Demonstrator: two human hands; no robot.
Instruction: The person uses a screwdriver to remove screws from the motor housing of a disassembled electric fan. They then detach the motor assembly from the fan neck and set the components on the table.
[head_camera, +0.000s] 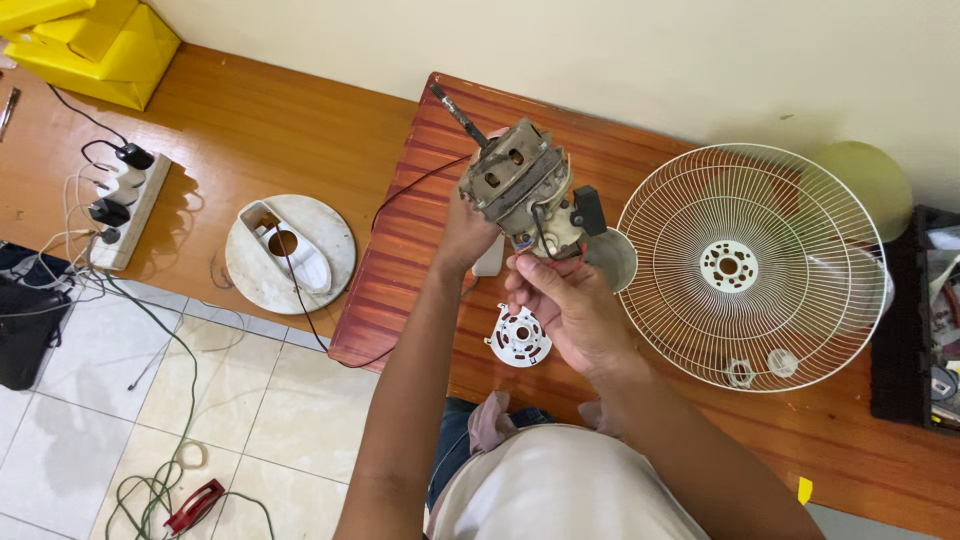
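The fan motor (520, 185) is out of its housing, gripped by the left hand (465, 235). The right hand's (565, 310) fingers pinch its wiring. The wire guard (752, 266) and white plate (519, 337) already lie off, beside the motor on the table (860, 440).

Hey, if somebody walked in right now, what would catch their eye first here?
Probably the bare fan motor held up over the wooden table, the left hand gripping its side and the right hand at its wires. Next, the white wire fan guard lying flat to the right, and the round fan base on the left bench.
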